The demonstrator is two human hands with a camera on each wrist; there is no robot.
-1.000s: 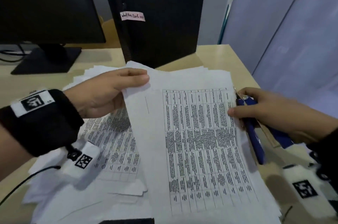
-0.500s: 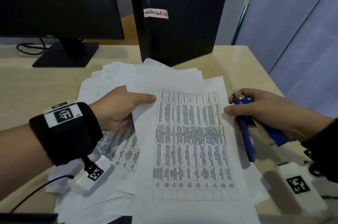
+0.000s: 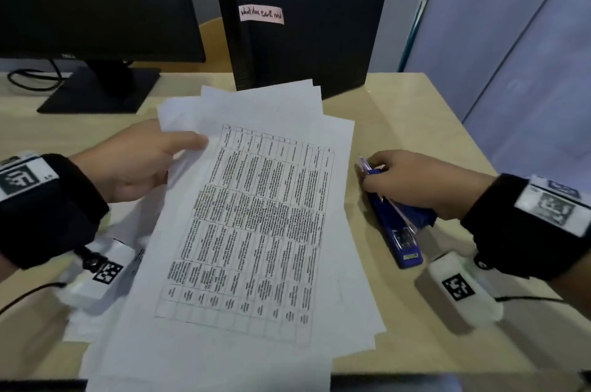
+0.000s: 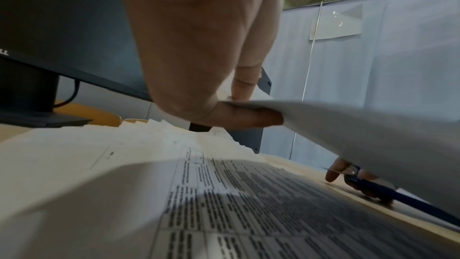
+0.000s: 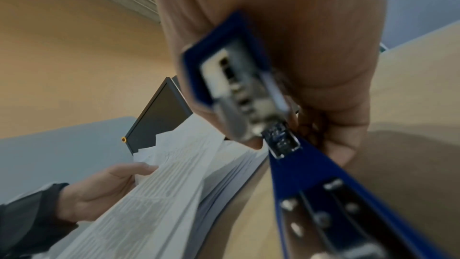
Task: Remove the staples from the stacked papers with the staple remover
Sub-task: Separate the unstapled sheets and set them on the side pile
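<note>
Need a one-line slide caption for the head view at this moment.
Left hand pinches a printed sheet above scattered papers while the right hand grips a blue stapler on the desk.

A pink label (image 3: 261, 14) on the black computer tower (image 3: 300, 17) bears handwriting too blurred to read.

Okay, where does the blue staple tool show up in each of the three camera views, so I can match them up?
Head: blue staple tool right of centre, on the desk, gripped by the right hand.
Left wrist: only a blue sliver at the right edge, below the lifted sheet.
Right wrist: fills the centre and lower right, blurred.
Shared landmark: the black computer tower.
</note>
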